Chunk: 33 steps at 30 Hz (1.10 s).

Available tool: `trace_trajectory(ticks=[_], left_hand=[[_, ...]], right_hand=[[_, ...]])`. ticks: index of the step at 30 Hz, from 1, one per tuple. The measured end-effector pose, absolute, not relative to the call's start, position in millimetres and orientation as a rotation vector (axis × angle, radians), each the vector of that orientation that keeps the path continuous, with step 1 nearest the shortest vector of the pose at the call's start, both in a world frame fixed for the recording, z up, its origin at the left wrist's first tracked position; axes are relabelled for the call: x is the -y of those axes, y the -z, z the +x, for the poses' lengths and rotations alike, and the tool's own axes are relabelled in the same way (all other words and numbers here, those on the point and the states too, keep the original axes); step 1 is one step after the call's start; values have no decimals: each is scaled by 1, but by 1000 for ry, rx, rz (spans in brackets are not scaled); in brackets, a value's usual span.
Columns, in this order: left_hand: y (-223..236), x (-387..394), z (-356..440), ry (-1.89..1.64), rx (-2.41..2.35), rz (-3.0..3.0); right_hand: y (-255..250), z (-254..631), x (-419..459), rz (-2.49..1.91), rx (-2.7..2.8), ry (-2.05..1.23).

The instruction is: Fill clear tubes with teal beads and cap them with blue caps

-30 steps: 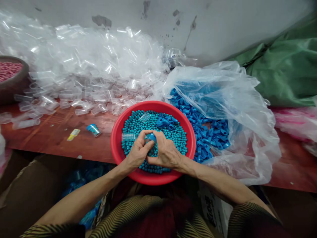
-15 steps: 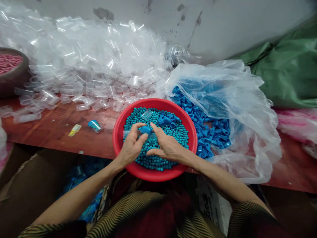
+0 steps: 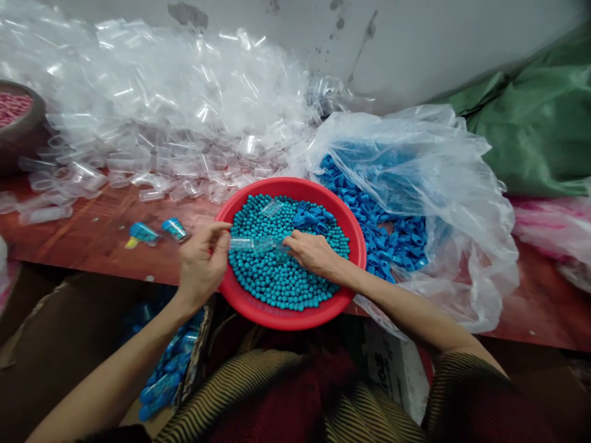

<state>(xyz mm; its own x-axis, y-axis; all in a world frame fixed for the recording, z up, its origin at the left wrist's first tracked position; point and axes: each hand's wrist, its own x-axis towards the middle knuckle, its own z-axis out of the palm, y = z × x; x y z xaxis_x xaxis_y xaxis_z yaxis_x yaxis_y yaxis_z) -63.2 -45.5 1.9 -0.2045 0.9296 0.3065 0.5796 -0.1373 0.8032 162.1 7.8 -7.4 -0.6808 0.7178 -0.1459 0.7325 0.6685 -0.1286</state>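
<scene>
In the head view a red basin [image 3: 290,321] holds many small teal beads [image 3: 286,289]. Across the beads lie clear plastic tubes [image 3: 252,244], end to end. My left hand [image 3: 203,255] is at the basin's left rim, thumb and fingers closed around the left end of the row. Above the beads, my right hand [image 3: 316,253] pinches the clear tube at the other end. Several blue caps [image 3: 314,216] and another clear piece [image 3: 273,208] rest on the beads farther back. Two bead-filled tubes with blue ends [image 3: 144,233] lie on the table to the left.
A big heap of clear tubes [image 3: 184,92] stands against the wall. Right of the basin, blue caps [image 3: 392,240] spill from a clear plastic bag [image 3: 475,246]. A bowl of pink beads [image 3: 34,138] is far left. Below the table edge, a cardboard box [image 3: 60,344] contains blue-filled tubes.
My left hand has moved left, away from the blue-ended piece it held. A second filled tube now lies by the yellow label. My right hand's fingers have closed on a clear tube.
</scene>
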Motion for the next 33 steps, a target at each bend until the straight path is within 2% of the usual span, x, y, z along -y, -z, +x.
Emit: trace_trajectory(ticks=[4, 10, 12, 14, 18, 20, 26, 31, 33], left_hand=[[2, 43, -30, -905, -1556, 1687], [14, 29, -10, -542, -1374, 1785], [14, 26, -4, -373, -1326, 1779], [15, 23, 2, -168, -1330, 1795], [20, 15, 12, 88, -1370, 1824], [25, 11, 19, 82, -1391, 1791], [31, 6, 32, -65, -1376, 1607], [22, 9, 20, -393, -1053, 1078], [18, 11, 14, -453, -975, 915]], right_hand=[[16, 166, -11, 1215, -2815, 398], [8, 176, -7, 1351, -2778, 1235], [4, 181, -3, 1348, -2681, 1358], [3, 188, 1, 1375, -2650, 1187], [10, 196, 1, 1436, -2454, 554], [17, 194, -1, 1412, -2395, 531], [16, 185, -11, 1392, -2450, 886], [3, 196, -13, 1641, -2224, 1680], [2, 200, -10, 1656, -2211, 1793]])
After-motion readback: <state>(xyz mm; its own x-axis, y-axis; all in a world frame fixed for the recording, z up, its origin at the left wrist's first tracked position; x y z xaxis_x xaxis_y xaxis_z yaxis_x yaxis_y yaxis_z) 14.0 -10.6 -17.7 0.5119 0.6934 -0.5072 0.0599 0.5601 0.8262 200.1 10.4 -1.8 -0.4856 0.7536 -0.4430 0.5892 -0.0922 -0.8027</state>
